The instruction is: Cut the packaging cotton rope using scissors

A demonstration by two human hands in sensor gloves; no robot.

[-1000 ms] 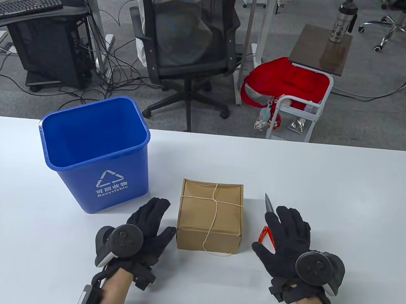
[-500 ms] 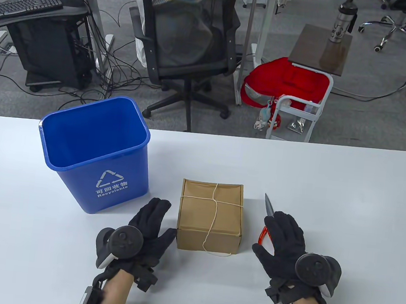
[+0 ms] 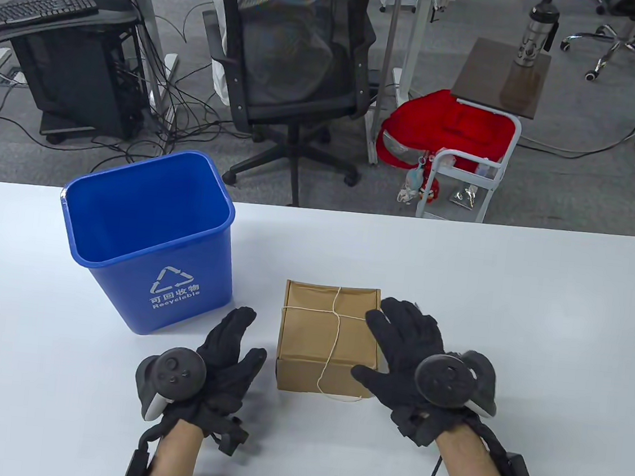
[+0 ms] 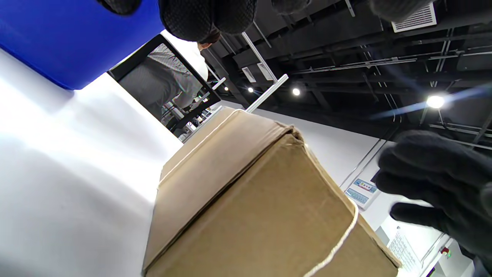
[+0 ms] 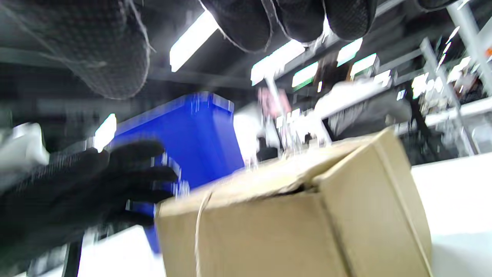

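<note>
A brown box [image 3: 329, 341] sits on the white table [image 3: 514, 304], near its front edge, with a thin cotton rope [image 3: 335, 330] tied around it in a cross, the knot on top and a loose end trailing off the front face onto the table. The right hand [image 3: 413, 356] is spread wide over the box's right side, fingers splayed above the top right corner and thumb out across the front right edge; it holds nothing, and I cannot tell whether it touches the cardboard or hangs just over it. The left hand [image 3: 226, 353] is just beside the box on its left, fingers loosely extended and apart, gripping nothing, with a narrow gap of table between it and the box. The scissors are hidden from where I stand; the right hand covers the spot beside the box. A blue bin [image 3: 150, 237] stands upright behind the left hand, well apart from the box.
</note>
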